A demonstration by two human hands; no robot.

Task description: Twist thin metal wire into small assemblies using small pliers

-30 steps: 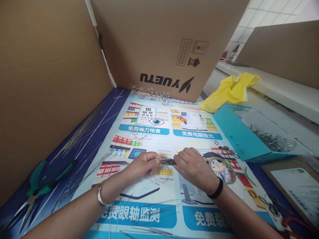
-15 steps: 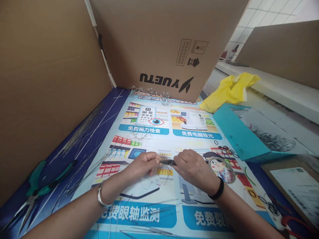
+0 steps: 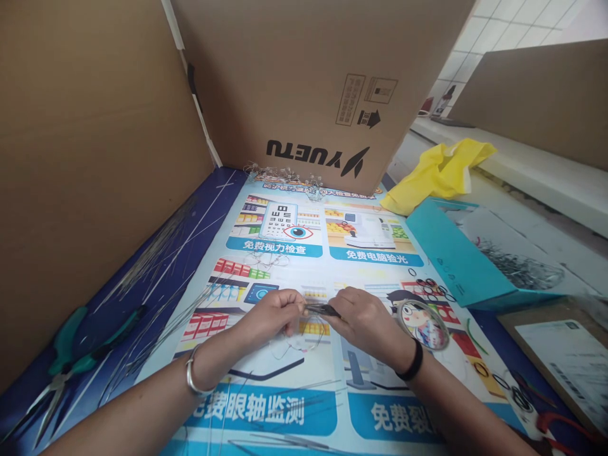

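My left hand [image 3: 284,309] is closed in a pinch on a thin wire loop [image 3: 319,342], which hangs just below the fingertips over the printed poster [image 3: 304,269]. Dark slim-tipped pliers [image 3: 323,309] are gripped in my right hand [image 3: 363,316], fingers wrapped round them. The pliers point left, and their tips meet the wire at my left fingertips. Exactly how the jaws sit on the wire is too small to tell.
Green-handled pliers [image 3: 66,367] and loose wires [image 3: 152,253] lie on the left. Cardboard panels [image 3: 304,82] stand behind. On the right are a teal box [image 3: 446,253] with metal pieces, a yellow bag [image 3: 437,174], black rings [image 3: 430,288] and a clear round dish [image 3: 422,324].
My right hand has turned slightly, and the pliers' jaws look wider apart than before. My left hand has hardly moved and still pinches the wire.
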